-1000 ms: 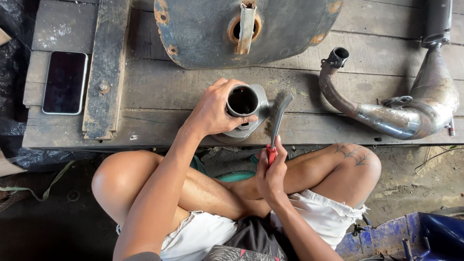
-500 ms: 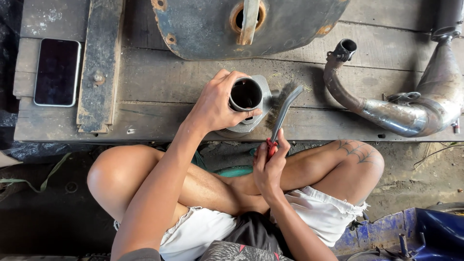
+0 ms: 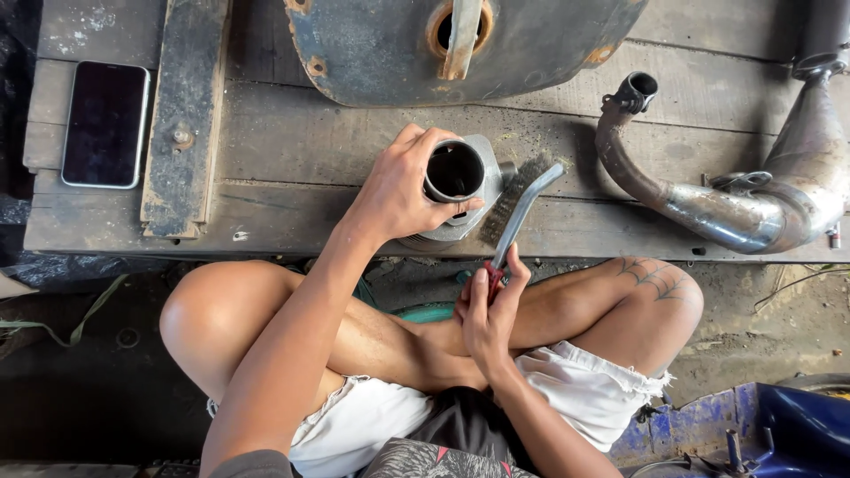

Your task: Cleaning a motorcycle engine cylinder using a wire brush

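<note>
My left hand (image 3: 403, 190) grips the rim of a grey metal engine cylinder (image 3: 460, 186) that stands on the wooden platform (image 3: 310, 142) near its front edge. The cylinder's dark bore faces up. My right hand (image 3: 487, 310) holds the red handle of a wire brush (image 3: 518, 208), whose bristles rest against the cylinder's right side. I sit cross-legged on the ground in front of the platform.
A rusty blue-grey fuel tank (image 3: 460, 44) lies at the back of the platform. A curved chrome exhaust pipe (image 3: 735, 190) lies to the right. A black phone (image 3: 104, 124) and a worn wooden block (image 3: 186, 115) lie at the left. A blue metal part (image 3: 779, 434) is bottom right.
The view has shifted slightly. The brush has moved up along the cylinder's right side while my left hand keeps its grip on the rim.
</note>
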